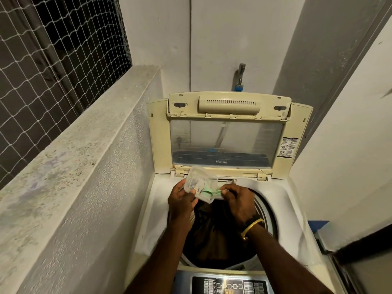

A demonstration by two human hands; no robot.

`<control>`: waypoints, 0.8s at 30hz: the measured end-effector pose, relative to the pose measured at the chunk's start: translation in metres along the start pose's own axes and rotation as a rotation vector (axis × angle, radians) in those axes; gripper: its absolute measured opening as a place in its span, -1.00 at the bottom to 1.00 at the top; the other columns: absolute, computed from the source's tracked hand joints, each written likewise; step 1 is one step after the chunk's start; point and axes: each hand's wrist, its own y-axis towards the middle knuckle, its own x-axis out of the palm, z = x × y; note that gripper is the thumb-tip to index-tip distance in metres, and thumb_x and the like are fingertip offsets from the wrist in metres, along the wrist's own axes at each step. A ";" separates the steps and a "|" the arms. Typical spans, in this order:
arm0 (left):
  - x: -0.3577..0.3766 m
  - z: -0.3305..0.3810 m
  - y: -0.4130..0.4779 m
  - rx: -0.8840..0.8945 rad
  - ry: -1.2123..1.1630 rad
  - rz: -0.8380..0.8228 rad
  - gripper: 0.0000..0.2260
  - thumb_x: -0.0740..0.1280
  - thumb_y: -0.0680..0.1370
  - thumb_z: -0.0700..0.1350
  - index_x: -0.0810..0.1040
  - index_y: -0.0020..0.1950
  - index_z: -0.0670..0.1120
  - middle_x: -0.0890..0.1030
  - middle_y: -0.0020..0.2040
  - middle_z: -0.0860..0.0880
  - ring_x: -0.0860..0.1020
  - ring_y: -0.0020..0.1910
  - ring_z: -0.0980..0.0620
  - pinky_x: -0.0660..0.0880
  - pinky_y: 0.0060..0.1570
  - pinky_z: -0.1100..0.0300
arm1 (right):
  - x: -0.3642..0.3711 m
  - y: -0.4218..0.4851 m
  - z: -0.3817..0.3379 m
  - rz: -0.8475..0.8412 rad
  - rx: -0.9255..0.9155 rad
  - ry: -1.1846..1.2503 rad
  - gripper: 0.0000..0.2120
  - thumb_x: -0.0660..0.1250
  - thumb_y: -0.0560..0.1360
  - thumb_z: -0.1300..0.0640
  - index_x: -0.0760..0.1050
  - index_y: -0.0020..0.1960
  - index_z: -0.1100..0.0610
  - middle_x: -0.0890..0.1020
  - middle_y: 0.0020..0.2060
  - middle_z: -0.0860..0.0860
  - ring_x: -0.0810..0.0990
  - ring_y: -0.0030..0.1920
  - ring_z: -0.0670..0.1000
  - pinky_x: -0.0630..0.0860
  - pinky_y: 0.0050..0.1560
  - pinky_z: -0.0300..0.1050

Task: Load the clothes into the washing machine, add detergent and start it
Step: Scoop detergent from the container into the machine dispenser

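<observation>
over the washer [292, 200] drum, left hand [182, 202] grips a clear tub [198, 181] while right hand [239, 203] pinches a green sachet [209, 192] at its mouth; dark clothes [214, 232] lie inside, lid [228, 132] raised toward the wall tap [240, 77].

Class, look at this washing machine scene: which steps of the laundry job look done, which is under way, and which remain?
Done: lid is up and dark clothes lie in the drum. Under way: left hand holds a clear container over the drum while right hand pinches a green sachet, so detergent is being handled. Left: closing the lid and starting at the panel.
</observation>
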 end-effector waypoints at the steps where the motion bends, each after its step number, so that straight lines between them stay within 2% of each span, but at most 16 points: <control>1: 0.000 -0.001 0.000 -0.001 -0.011 0.011 -0.58 0.38 0.54 -0.39 0.53 0.36 -0.08 0.60 0.17 -0.11 0.61 0.10 -0.16 0.67 -0.13 0.09 | 0.001 -0.001 0.000 -0.011 0.005 0.004 -0.89 0.43 0.50 0.21 0.71 -0.09 0.05 0.73 -0.22 -0.13 0.67 -0.16 -0.18 0.60 -0.04 -0.18; 3: 0.000 -0.002 0.002 -0.004 -0.014 0.037 -0.57 0.39 0.53 -0.39 0.53 0.35 -0.07 0.60 0.21 -0.12 0.61 0.13 -0.17 0.67 -0.16 0.10 | 0.003 -0.003 0.001 -0.033 0.040 0.046 -0.88 0.42 0.51 0.23 0.71 -0.10 0.06 0.72 -0.28 -0.10 0.67 -0.23 -0.14 0.62 -0.09 -0.15; 6: -0.001 -0.003 0.002 0.005 -0.006 0.056 -0.58 0.40 0.52 -0.38 0.55 0.33 -0.06 0.61 0.23 -0.14 0.62 0.15 -0.20 0.67 -0.15 0.07 | 0.005 -0.007 -0.003 -0.056 0.151 0.188 -0.84 0.37 0.53 0.30 0.69 -0.12 0.12 0.71 -0.35 0.07 0.64 -0.34 -0.06 0.62 -0.18 -0.10; 11: 0.001 -0.005 -0.001 0.001 -0.023 0.004 -0.62 0.41 0.53 -0.36 0.57 0.30 -0.06 0.63 0.22 -0.15 0.63 0.14 -0.21 0.66 -0.01 -0.03 | 0.003 -0.007 -0.007 -0.047 0.383 0.553 -0.92 0.37 0.55 0.35 0.65 -0.03 0.31 0.71 -0.21 0.27 0.68 -0.27 0.07 0.66 -0.20 -0.11; 15: 0.004 -0.004 -0.003 -0.021 -0.009 -0.077 -0.66 0.41 0.53 -0.34 0.58 0.18 0.05 0.64 0.22 -0.13 0.63 0.17 -0.18 0.64 0.07 -0.08 | 0.000 -0.006 -0.004 -0.055 0.544 0.753 -0.93 0.38 0.55 0.34 0.63 0.00 0.33 0.72 -0.18 0.24 0.70 -0.27 0.06 0.68 -0.22 -0.16; 21: 0.005 -0.004 -0.001 -0.029 -0.019 -0.023 -0.65 0.35 0.55 -0.40 0.55 0.24 -0.05 0.63 0.20 -0.16 0.62 0.16 -0.19 0.64 0.06 -0.08 | -0.002 -0.003 0.006 0.023 0.624 0.895 -0.93 0.40 0.54 0.34 0.63 -0.01 0.32 0.72 -0.14 0.24 0.71 -0.21 0.10 0.68 -0.23 -0.15; 24: 0.003 -0.004 0.001 -0.027 0.003 0.038 -0.67 0.36 0.56 -0.36 0.55 0.28 -0.09 0.62 0.21 -0.17 0.62 0.16 -0.23 0.65 0.05 -0.11 | -0.006 0.001 0.005 0.088 0.619 0.912 -0.92 0.38 0.55 0.35 0.62 0.01 0.34 0.71 -0.14 0.22 0.71 -0.19 0.11 0.69 -0.19 -0.15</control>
